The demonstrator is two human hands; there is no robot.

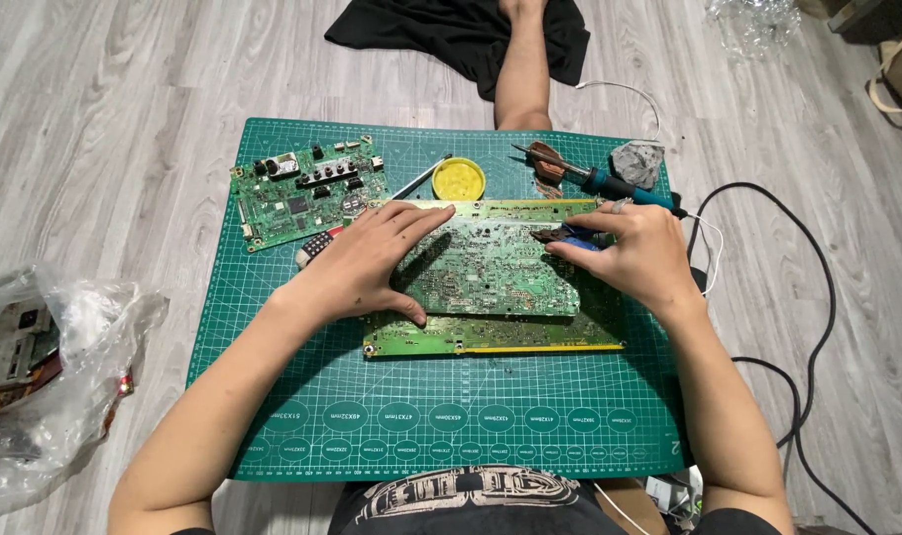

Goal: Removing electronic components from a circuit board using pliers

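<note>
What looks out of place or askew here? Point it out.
The soldering iron lies loose on the green cutting mat beside the right hand, its tip near the copper wool. The smaller circuit board sits tilted to the mat's grid. Nothing looks spilled or broken.

grey wood-plank floor (124, 109), green cutting mat (302, 396)

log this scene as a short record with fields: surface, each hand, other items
surface: green cutting mat on grey wood floor
left hand: flat on the large circuit board
right hand: grip on a small blue tool at the board
other items: smaller circuit board, yellow round tin, soldering iron, plastic bag
</note>
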